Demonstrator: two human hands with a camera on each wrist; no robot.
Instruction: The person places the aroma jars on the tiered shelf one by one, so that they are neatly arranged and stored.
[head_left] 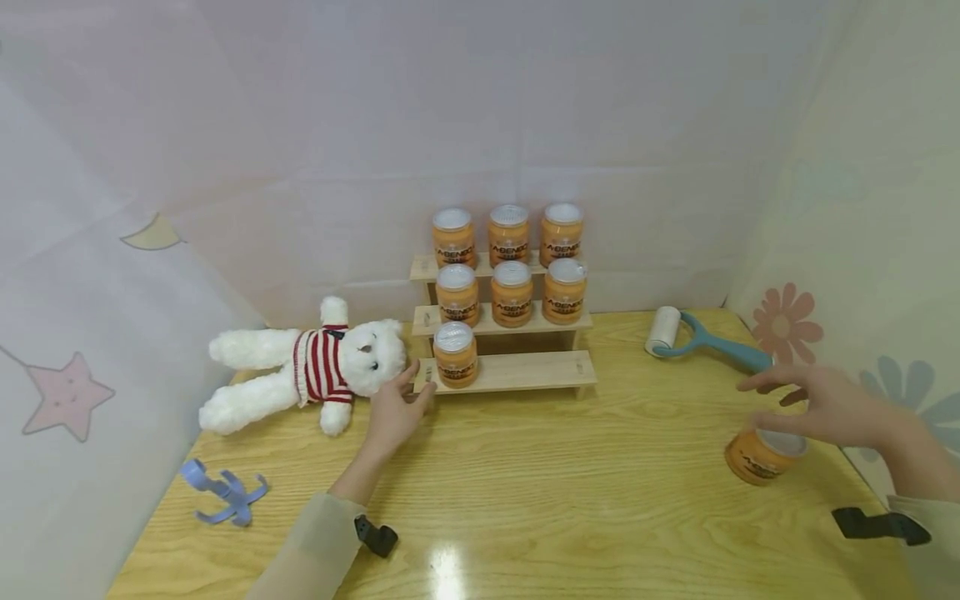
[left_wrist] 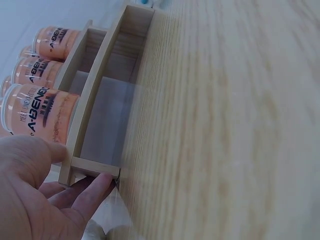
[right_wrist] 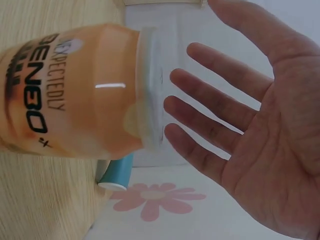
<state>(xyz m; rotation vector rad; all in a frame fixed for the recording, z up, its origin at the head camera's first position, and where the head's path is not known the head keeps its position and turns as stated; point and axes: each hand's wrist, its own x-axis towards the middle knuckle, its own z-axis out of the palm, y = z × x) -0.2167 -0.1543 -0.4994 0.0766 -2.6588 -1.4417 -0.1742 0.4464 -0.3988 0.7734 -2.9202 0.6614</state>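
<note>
A three-step wooden shelf carries several orange cans with clear lids: three on the top step, three on the middle one, one at the left end of the lowest. My left hand holds the left end of the lowest step, its thumb beside the front can and its fingers against the end support. On the right, a separate orange can stands on the table. Over its lid hovers my right hand, fingers spread and apart from the can in the right wrist view.
A white plush bear in a striped sweater lies left of the shelf, its head near my left hand. A blue hook stand is at the front left. Behind my right hand lies a lint roller. Cloth walls edge the table.
</note>
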